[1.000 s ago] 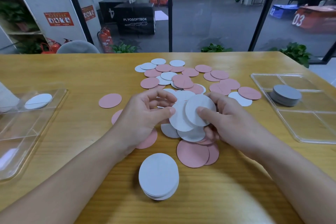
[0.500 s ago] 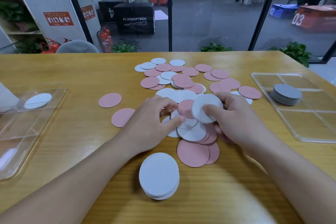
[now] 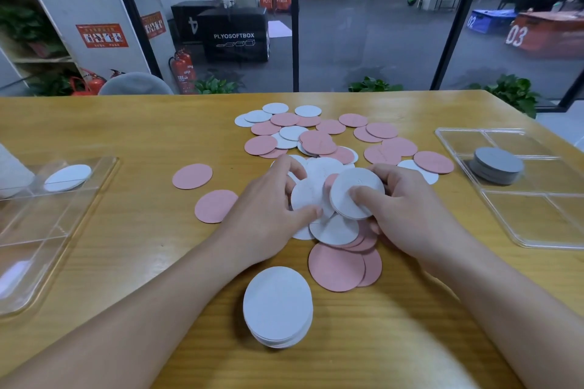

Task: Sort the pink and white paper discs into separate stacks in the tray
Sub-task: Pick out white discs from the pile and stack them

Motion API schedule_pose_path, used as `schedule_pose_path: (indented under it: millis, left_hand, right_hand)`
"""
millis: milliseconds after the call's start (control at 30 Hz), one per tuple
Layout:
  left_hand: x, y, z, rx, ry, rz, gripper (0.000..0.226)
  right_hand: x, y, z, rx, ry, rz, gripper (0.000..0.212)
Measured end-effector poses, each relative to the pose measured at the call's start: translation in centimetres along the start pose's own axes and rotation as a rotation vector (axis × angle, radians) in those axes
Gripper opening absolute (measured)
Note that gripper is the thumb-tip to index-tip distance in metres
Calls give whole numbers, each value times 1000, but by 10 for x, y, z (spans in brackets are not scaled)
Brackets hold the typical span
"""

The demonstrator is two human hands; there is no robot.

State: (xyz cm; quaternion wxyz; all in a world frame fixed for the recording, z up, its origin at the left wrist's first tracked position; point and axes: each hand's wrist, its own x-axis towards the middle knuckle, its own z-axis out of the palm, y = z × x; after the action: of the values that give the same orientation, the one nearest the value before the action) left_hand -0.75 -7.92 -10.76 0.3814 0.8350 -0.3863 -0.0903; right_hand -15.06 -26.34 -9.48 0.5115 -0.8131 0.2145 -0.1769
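Now | left hand (image 3: 268, 215) pinches white disc (image 3: 305, 196) | right hand (image 3: 407, 215) grips white discs (image 3: 355, 191)

Two hands, the left hand (image 3: 268, 211) and right hand (image 3: 407, 215), meet at the frame's center over loose pink discs (image 3: 336, 267) and white discs (image 3: 308, 110), overlapped too thickly to count. Two clear trays sit at the left edge (image 3: 94, 196) and right edge (image 3: 537, 243). One white stack (image 3: 277, 305) sits low center, one grey stack (image 3: 498, 164) at right.
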Motion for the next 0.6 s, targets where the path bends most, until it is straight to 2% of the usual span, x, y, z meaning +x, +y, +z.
schedule_pose_path:
  millis: [167, 267, 600]
  left_hand:
    - [2, -15, -4, -26, 121, -16, 16]
    - [2, -19, -12, -105, 171, -4, 6]
    - [-5, -6, -22, -518, 39, 1, 10]
  right_hand:
    - [-3, -1, 3, 6, -81, -17, 13]
    - [-5, -4, 3, 30, -127, -34, 14]
    - [-8, -8, 2, 79, -149, -78, 11]
